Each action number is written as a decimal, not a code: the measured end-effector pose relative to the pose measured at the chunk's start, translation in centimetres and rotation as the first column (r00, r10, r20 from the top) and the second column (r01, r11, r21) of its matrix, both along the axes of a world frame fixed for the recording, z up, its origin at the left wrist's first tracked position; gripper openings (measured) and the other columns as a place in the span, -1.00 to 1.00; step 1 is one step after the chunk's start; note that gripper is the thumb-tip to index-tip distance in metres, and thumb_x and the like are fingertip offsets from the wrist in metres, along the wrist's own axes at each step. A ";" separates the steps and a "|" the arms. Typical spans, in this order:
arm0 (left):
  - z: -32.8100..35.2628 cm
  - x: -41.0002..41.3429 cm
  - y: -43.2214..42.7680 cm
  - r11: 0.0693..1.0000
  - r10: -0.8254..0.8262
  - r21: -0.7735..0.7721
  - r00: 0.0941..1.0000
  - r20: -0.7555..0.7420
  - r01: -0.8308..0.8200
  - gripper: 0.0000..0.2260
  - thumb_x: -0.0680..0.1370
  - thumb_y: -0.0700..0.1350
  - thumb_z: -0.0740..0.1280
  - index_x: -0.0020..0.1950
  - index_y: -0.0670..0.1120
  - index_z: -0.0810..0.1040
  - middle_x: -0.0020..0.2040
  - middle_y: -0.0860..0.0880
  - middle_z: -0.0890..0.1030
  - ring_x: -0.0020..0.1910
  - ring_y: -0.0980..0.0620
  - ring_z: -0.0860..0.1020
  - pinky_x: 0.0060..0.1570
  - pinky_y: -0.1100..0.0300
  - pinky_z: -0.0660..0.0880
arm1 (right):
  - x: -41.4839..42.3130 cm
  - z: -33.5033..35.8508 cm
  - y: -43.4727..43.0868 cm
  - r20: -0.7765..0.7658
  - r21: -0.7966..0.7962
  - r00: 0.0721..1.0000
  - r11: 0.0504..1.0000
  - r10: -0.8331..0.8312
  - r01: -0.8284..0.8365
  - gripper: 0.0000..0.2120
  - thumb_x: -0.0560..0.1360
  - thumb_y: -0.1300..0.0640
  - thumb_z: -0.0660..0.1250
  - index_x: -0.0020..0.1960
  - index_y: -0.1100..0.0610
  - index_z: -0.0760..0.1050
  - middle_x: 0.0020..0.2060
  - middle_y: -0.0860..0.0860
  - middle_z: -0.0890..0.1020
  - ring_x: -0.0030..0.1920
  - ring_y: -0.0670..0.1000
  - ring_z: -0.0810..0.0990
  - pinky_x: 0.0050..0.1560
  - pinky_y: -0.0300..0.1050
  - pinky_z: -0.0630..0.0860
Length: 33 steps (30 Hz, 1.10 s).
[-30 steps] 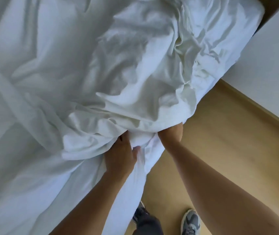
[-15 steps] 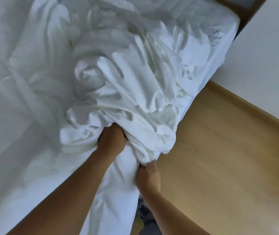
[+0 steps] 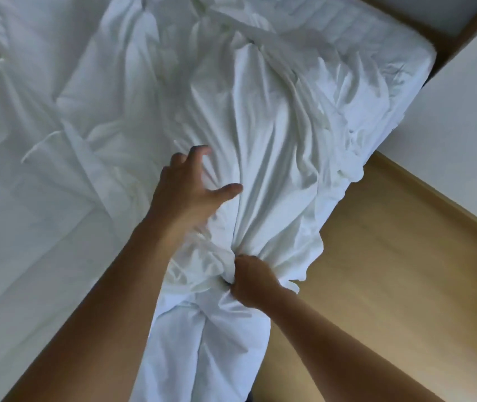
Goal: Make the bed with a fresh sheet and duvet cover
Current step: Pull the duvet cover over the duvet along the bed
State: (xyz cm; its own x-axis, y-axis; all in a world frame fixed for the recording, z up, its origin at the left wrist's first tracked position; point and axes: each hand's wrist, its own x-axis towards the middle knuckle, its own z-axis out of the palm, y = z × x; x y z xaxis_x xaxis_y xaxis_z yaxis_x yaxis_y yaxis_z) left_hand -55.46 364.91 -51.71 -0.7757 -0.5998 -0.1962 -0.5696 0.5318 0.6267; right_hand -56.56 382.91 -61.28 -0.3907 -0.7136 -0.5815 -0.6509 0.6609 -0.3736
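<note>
Hidden: the fingers of the right hand (image 3: 250,281) are buried in folds of cloth, so only the knuckles and back are seen.
Cut off: both forearms are cropped by the lower frame edge, and the bed (image 3: 376,39) is cropped at the left and top.
Hard to make out: the white layers are so alike that sheet and cover are not easily separated; the left fingertips are blurred.
Task's thing: a crumpled white duvet cover (image 3: 275,126) is spread over the right half of the bed, from the far right corner down along the right edge. It is gathered into a tight bunch at the near end of that edge, and a length of it is draped below the bunch over the bed's side.
Left hand: the left hand (image 3: 186,192) is held wide, fingers spread and thumb stretched out, and nothing is gripped. It is placed over the cover inward of the right edge; whether the cloth is touched cannot be told.
Right hand: it is closed into a fist around the bunch of cover at the bed's right edge.
Smoother area: a flatter white sheet (image 3: 13,242) is seen on the bed's left half.
Surroundings: a wooden floor (image 3: 391,271) is seen beside the right edge, bordered by a white wall (image 3: 463,111).
</note>
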 end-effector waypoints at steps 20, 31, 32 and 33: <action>-6.0 -14.1 -1.2 0.789 0.261 0.436 0.879 0.399 -0.432 -0.17 0.02 0.33 0.68 0.22 0.21 0.50 0.13 0.17 0.60 0.09 0.13 0.61 -0.02 0.27 0.52 | -51.6 -0.3 -6.3 0.072 -0.080 0.432 0.427 -0.899 0.901 -0.14 0.39 -0.21 0.41 0.48 0.31 0.31 0.39 0.19 0.48 0.36 0.23 0.48 0.29 0.01 0.45; -7.5 -24.0 5.5 0.838 0.329 0.209 0.771 0.546 -0.505 -0.69 0.46 0.15 0.47 0.16 0.09 0.65 -0.02 0.03 0.72 0.02 -0.05 0.68 -0.01 0.05 0.59 | -69.1 3.5 1.1 -0.094 0.007 0.620 0.622 -0.779 0.783 -0.62 0.59 0.06 0.32 0.04 0.44 0.56 0.04 0.37 0.60 0.11 0.33 0.54 0.25 0.11 0.44; -7.3 -24.4 5.8 0.840 0.307 0.213 0.760 0.573 -0.500 -0.63 0.47 0.15 0.45 0.25 0.10 0.61 0.07 0.02 0.71 0.08 -0.05 0.67 0.04 0.06 0.58 | -69.4 3.1 1.9 -0.096 0.230 0.742 0.710 -0.664 0.666 -0.70 0.59 0.17 0.31 0.00 0.46 0.58 -0.02 0.35 0.59 0.06 0.30 0.54 0.25 0.13 0.46; -7.3 -24.7 5.9 0.849 0.261 0.231 0.757 0.599 -0.475 -0.57 0.48 0.15 0.43 0.32 0.09 0.57 0.15 0.01 0.69 0.12 -0.04 0.65 0.09 0.08 0.56 | -69.8 3.0 1.8 -0.078 0.404 0.828 0.742 -0.555 0.535 -0.73 0.59 0.19 0.32 0.09 0.42 0.57 0.02 0.31 0.58 0.07 0.28 0.55 0.22 0.12 0.49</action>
State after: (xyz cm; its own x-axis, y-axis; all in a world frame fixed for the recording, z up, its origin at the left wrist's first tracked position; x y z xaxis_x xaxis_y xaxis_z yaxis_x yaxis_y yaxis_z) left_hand -80.18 370.81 -59.02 -0.2147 -0.6214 -0.7535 -0.9649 0.0155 0.2621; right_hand -126.31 384.74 -58.29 -0.6086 -0.0934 -0.7879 -0.1229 0.9922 -0.0227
